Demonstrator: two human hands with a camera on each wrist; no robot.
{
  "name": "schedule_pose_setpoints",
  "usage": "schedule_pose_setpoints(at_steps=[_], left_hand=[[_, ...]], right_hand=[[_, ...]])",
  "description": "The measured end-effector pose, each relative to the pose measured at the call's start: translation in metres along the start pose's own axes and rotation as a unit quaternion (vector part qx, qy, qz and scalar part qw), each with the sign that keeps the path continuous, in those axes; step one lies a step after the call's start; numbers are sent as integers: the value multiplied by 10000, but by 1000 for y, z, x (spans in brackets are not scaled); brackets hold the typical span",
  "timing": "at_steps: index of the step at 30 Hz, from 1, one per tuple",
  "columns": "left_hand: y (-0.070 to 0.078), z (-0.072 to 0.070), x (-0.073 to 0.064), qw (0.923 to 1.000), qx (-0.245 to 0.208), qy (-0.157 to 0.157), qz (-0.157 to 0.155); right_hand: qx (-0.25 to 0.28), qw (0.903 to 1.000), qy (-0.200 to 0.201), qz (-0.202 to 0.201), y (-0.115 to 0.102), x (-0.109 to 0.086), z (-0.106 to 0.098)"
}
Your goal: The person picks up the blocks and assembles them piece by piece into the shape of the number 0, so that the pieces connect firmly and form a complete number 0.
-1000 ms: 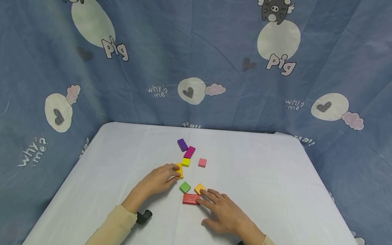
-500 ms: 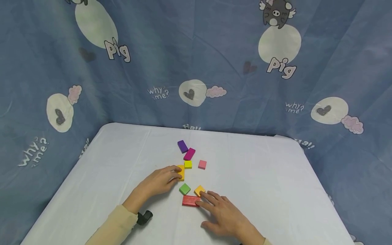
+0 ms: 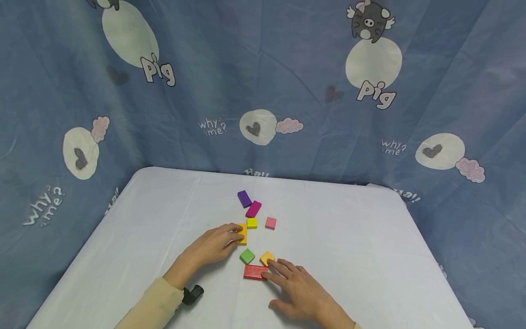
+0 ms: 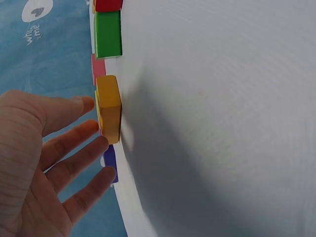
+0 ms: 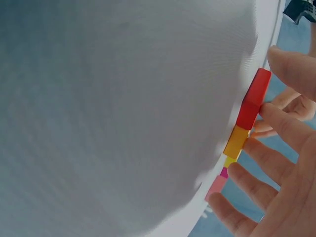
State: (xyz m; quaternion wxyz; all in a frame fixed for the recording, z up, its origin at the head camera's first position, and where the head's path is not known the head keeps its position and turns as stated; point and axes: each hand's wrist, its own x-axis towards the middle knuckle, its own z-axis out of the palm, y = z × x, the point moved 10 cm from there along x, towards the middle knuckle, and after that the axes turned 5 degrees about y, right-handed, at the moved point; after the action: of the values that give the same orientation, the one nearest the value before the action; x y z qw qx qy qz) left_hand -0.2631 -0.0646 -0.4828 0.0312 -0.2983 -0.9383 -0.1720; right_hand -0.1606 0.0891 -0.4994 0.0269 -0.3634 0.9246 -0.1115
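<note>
In the head view my left hand (image 3: 215,244) has its fingertips on a long orange block (image 3: 243,234). The left wrist view shows those fingers (image 4: 91,190) extended, loosely spread beside the orange block (image 4: 109,108). A small yellow block (image 3: 252,223) sits against that block's far end. My right hand (image 3: 297,290) is spread low over the cloth, its index fingertip at the right end of a red block (image 3: 255,272). Its middle fingertip overlaps a small orange block (image 3: 266,259). Left of that one lies a green block (image 3: 247,256), just behind the red block.
Farther back lie a purple block (image 3: 244,199), a magenta block (image 3: 253,209) and a pink block (image 3: 270,223). All rest on a white-covered table (image 3: 349,237). A blue printed curtain (image 3: 312,151) hangs behind it and along its sides.
Under my left fingers the long orange block has slid slightly right, and the yellow block has shifted right and straightened against it. My right hand has stayed in place. The head view has tipped slightly up.
</note>
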Motion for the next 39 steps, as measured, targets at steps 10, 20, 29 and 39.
schedule_pose_setpoints(at_steps=[10, 20, 29, 39], left_hand=[[2, 1, -1, 10000, -48, -69, -19], [7, 1, -1, 9999, -96, -98, 97], [9, 0, 0, 9998, -104, -90, 149], [12, 2, 0, 9997, -40, -119, 228]], right_hand=[[-43, 10000, -39, -2, 1, 1, 0], [-67, 10000, -34, 31, 0, 0, -1], [-77, 9999, 54, -65, 0, 1, -2], [-78, 9999, 45, -66, 0, 1, -2]])
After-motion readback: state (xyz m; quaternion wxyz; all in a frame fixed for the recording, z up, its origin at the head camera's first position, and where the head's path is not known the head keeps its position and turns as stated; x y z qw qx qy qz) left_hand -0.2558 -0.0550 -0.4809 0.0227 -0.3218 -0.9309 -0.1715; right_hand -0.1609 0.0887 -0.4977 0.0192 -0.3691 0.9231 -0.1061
